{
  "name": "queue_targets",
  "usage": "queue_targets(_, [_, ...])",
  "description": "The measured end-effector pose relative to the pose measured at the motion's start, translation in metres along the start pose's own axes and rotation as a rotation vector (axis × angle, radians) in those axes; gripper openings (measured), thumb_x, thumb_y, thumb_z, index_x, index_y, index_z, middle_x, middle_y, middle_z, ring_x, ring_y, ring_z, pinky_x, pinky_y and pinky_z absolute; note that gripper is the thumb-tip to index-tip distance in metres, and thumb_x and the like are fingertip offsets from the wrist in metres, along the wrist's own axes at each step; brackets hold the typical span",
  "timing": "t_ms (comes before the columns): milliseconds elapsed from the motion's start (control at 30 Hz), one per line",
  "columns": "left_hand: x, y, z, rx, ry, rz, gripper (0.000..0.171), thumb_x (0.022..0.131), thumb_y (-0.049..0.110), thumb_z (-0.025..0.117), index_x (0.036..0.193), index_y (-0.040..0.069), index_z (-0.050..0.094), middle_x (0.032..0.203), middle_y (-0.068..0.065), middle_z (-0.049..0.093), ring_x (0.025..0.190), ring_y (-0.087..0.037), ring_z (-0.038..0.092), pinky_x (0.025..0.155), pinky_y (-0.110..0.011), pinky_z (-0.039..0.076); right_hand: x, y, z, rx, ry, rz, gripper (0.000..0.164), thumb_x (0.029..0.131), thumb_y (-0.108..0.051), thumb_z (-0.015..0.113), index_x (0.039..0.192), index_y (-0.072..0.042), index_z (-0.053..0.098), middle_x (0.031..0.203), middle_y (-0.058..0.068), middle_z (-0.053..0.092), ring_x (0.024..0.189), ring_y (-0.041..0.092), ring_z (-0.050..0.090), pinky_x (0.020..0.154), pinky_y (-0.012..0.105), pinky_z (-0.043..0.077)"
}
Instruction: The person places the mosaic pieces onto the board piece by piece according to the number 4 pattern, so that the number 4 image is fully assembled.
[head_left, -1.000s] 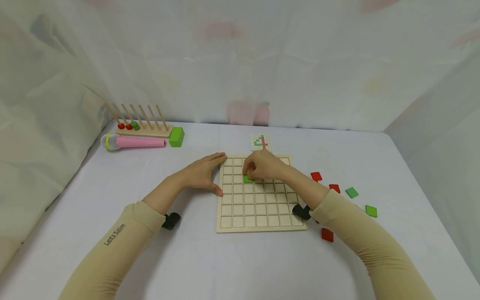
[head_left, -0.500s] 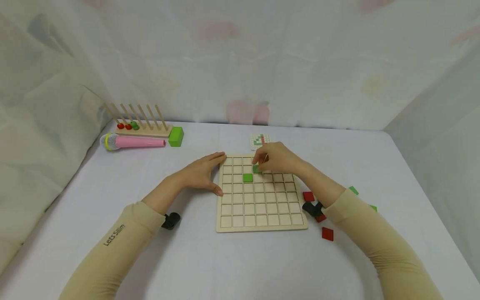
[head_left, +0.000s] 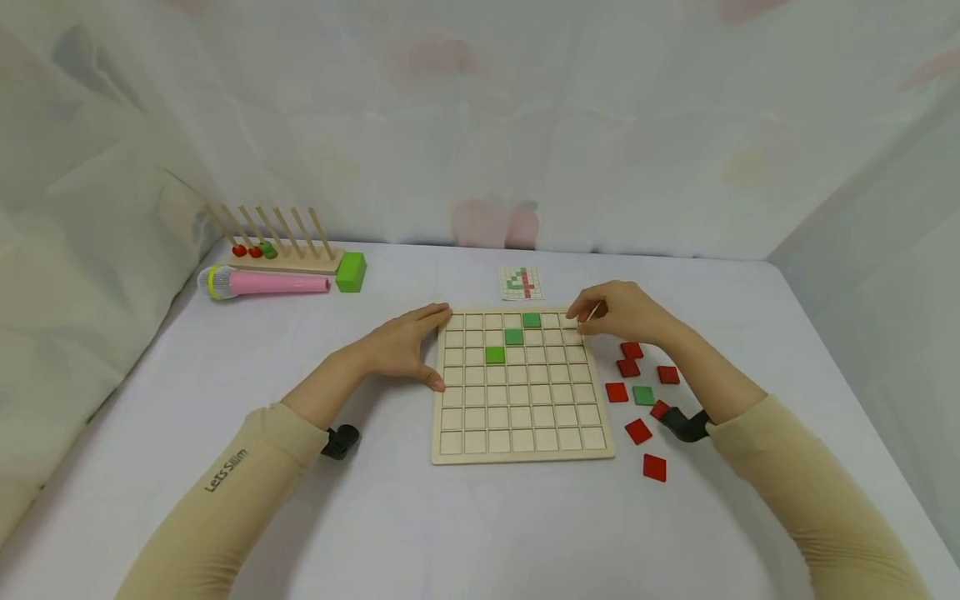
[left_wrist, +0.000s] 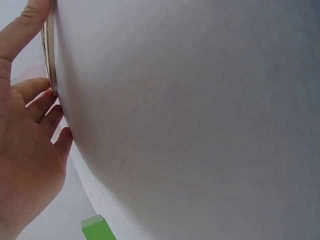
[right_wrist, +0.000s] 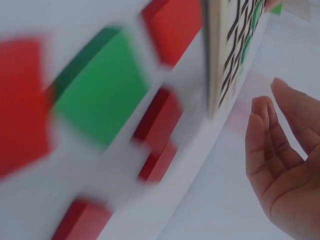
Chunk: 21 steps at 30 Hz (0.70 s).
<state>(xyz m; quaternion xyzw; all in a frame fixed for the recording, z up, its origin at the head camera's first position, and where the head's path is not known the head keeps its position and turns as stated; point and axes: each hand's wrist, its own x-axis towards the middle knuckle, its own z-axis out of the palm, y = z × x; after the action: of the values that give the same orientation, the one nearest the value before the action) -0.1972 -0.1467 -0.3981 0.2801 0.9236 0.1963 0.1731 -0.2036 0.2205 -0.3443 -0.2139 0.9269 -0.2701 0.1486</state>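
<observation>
A wooden grid board (head_left: 524,460) lies flat on the table, with three green square tiles (head_left: 513,337) in its cells, stepping up diagonally to the right. My left hand (head_left: 397,343) rests at the board's left edge, thumb and fingers spread; the left wrist view has its fingertips along the rim. Over the board's upper right corner hovers my right hand (head_left: 626,312). Its thumb and fingers (right_wrist: 256,127) stand apart in the right wrist view, with nothing between them. Below that hand lie several red tiles (head_left: 655,467) and a loose green tile (head_left: 643,396).
Behind the board lies a small pattern card (head_left: 521,284) in red and green. At the back left are a peg rack (head_left: 288,262) with red and green beads, a pink toy microphone (head_left: 277,283) and a green block (head_left: 351,272).
My right hand has let go of green tiles one after another on the board, along a rising diagonal, and has moved right. My left hand stays at the edge.
</observation>
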Motion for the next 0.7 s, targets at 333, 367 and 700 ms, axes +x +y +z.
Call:
queue_targets(333, [-0.001,0.001,0.000,-0.011,-0.011,-0.016,0.125,0.064,0.056,0.087,0.158,0.009,0.020,0.168,-0.008,0.016,0.156,-0.032,0.017,0.126,-0.052,0.022,-0.046,0.037,-0.020,0.021,0.008,0.076,0.023,0.089,-0.017,0.072,0.112,-0.012,0.072,0.104,0.006,0.072,0.092,0.016,0.063,0.077,0.022,0.054])
queue_targets(367, [-0.001,0.001,0.000,-0.010,-0.011,-0.016,0.125,0.064,0.056,0.087,0.158,0.009,0.020,0.168,-0.008,0.016,0.156,-0.032,0.017,0.126,-0.052,0.022,-0.051,0.041,-0.021,0.025,0.009,0.081,0.023,0.089,-0.017,0.072,0.112,-0.012,0.072,0.104,0.006,0.071,0.091,0.015,0.063,0.077,0.020,0.054])
queue_targets(700, [-0.001,0.000,0.000,-0.012,-0.011,-0.015,0.125,0.063,0.057,0.087,0.159,0.010,0.020,0.168,-0.007,0.015,0.156,-0.032,0.017,0.126,-0.052,0.022,-0.102,0.075,-0.031,0.065,-0.037,0.111,0.023,0.088,-0.021,0.073,0.111,-0.016,0.071,0.096,0.000,0.070,0.084,0.005,0.063,0.076,0.019,0.055])
